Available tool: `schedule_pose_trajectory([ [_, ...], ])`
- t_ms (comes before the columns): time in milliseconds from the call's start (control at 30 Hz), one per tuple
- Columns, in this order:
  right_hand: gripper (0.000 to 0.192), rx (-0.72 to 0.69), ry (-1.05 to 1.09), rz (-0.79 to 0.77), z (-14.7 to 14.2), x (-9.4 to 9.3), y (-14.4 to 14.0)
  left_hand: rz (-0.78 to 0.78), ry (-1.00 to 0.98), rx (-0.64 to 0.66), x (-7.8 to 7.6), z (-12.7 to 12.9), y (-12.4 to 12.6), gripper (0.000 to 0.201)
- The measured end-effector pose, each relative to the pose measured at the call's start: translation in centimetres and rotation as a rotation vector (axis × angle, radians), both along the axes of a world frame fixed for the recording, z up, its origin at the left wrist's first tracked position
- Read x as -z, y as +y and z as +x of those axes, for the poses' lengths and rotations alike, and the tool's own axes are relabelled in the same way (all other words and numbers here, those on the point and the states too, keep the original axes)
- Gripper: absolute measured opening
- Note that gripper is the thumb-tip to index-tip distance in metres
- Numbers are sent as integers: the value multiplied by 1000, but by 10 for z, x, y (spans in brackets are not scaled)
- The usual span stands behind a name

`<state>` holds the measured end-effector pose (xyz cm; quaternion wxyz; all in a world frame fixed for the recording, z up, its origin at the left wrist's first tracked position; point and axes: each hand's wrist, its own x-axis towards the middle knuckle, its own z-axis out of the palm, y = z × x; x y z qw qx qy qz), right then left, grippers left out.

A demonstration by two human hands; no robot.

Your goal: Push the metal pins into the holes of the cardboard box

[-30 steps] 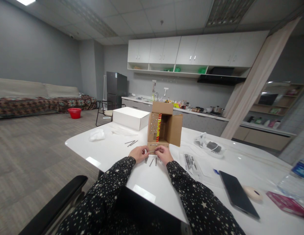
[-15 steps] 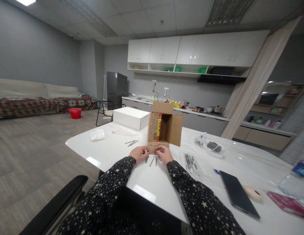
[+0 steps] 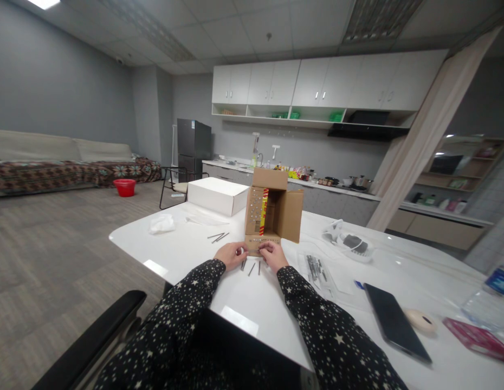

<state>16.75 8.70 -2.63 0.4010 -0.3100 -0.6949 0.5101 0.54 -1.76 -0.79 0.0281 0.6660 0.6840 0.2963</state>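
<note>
A cardboard box point(image 3: 290, 216) stands on the table with its flaps spread and its open side toward me. Rows of small shiny dots run along its left flap and its front flap point(image 3: 254, 246); they are too small to name. At the left end of the front flap, my left hand point(image 3: 231, 256) has its fingers curled together. My right hand point(image 3: 273, 257) pinches thumb and fingers over the front flap's middle. Whatever is between the fingers of either hand is too small or hidden. Several thin dark metal pieces, including one slim rod point(image 3: 252, 269), lie between and beneath the hands.
A white box point(image 3: 217, 196) sits behind on the left, near more thin rods point(image 3: 220, 237) and crumpled white plastic point(image 3: 161, 224). To the right are a clear pack of small tools point(image 3: 317, 271), a white basket-like item point(image 3: 355, 246), a black phone point(image 3: 394, 319) and a bottle point(image 3: 490, 300).
</note>
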Motion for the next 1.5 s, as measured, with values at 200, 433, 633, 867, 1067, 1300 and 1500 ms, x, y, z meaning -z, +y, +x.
schedule_pose_trajectory([
  [200, 16, -1, -5, 20, 0, 3, 3, -1, -17, -12, -1, 1, 0, 27],
  [433, 17, -47, -15, 54, 0, 2, -1, 10, -4, 10, 1, -1, 2, 32],
  [633, 17, -54, -12, 73, 0, 0, -2, 3, 2, -4, 2, -1, 3, 28],
  [867, 17, -21, -17, 67, 0, 1, -1, -1, -2, -9, 2, -1, 2, 28],
  [1067, 18, -22, -15, 56, 0, 1, 0, -1, -7, 0, 1, -1, 1, 28],
  [1300, 17, -10, -14, 55, 0, 0, -2, -6, -17, -4, 1, 0, 1, 27],
  [1500, 17, 0, -16, 58, 1, 0, -1, 1, -3, 6, 2, -1, 1, 26],
])
